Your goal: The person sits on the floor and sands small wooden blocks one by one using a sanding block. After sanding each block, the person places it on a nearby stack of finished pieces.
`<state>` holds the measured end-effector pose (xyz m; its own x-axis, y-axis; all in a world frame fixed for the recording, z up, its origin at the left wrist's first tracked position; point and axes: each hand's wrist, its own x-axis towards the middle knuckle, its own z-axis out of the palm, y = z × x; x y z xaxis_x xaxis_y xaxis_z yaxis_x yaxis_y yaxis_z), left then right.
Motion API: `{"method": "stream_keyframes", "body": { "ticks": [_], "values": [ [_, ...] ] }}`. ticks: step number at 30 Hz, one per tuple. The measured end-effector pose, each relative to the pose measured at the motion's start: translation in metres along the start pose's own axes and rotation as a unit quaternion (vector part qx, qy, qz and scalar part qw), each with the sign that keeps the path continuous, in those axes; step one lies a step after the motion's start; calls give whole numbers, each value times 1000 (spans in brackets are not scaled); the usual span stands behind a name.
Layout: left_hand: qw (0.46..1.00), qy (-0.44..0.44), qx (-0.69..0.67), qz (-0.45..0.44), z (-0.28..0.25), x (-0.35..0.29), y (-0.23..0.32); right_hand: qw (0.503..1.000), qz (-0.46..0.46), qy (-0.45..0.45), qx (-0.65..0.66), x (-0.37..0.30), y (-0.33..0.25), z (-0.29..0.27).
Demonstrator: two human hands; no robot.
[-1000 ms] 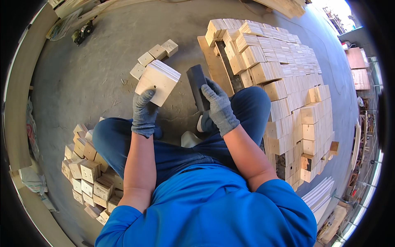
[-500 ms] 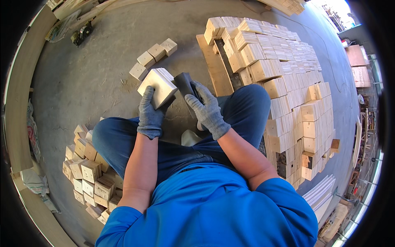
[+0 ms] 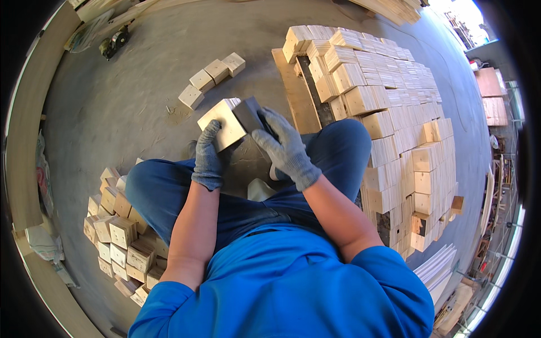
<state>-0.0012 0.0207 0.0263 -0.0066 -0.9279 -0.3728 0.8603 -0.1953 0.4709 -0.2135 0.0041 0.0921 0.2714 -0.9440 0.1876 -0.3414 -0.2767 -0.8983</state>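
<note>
Between my knees, my left hand (image 3: 209,155) in a grey knit glove grips a pale wooden block (image 3: 221,123), thumb on its face and the other fingers hidden beneath. A dark, flat-faced sanding block (image 3: 247,114) is held in my gloved right hand (image 3: 284,147). Its dark face lies against or just over the wooden block's right edge; whether they touch I cannot tell. Beyond my hands, several similar wooden blocks (image 3: 204,80) form a short slanting row on the floor.
To my right, a large stack of wooden blocks (image 3: 389,101) rests on a wooden pallet (image 3: 296,93). A loose pile of blocks (image 3: 121,234) lies by my left knee. At the far left sit a dark power tool (image 3: 114,43) and long boards (image 3: 28,124).
The wooden block has shifted slightly right and tilted. The sanding block has turned and now overlaps the wooden block's right edge. Both hands keep their hold.
</note>
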Motion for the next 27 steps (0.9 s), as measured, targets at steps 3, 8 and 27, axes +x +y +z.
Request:
{"method": "stream_keyframes", "body": {
  "ticks": [3,8,27],
  "values": [
    [999,-11,-35,-15,-8,5,4,999,1,-1,50,-20,-3,2],
    [993,-103,28,-49,10,-7,-6,999,-4,40,-16,28,17,-4],
    [991,-91,27,-92,4,-1,-9,998,-13,39,-42,41,30,-17]
  ]
}}
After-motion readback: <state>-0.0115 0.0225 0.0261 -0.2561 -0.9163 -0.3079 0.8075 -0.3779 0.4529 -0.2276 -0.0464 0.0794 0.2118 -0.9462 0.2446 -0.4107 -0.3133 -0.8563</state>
